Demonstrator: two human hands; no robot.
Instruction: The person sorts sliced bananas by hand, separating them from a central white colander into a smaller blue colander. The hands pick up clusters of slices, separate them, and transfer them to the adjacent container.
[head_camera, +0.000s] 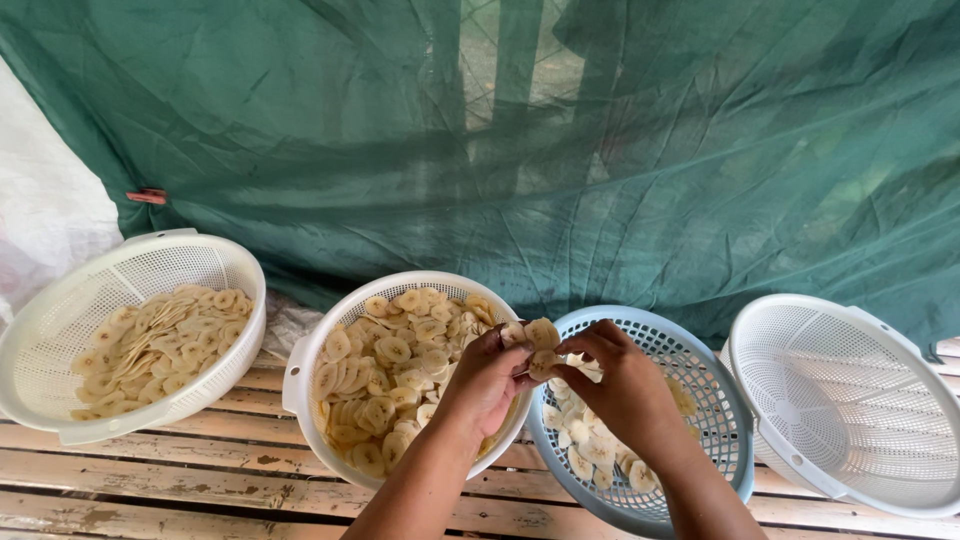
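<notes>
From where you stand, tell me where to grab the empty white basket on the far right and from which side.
Take the empty white basket by the flat tab handle on its rim, coming from the left. That tab juts toward the blue basket, nearest the right hand. The basket leans tilted, so steadying the upper rim would probably help.

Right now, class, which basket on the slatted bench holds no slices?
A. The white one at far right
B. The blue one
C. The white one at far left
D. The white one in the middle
A: the far-right white basket shows only bare mesh, while the other three hold pale slices.
</notes>
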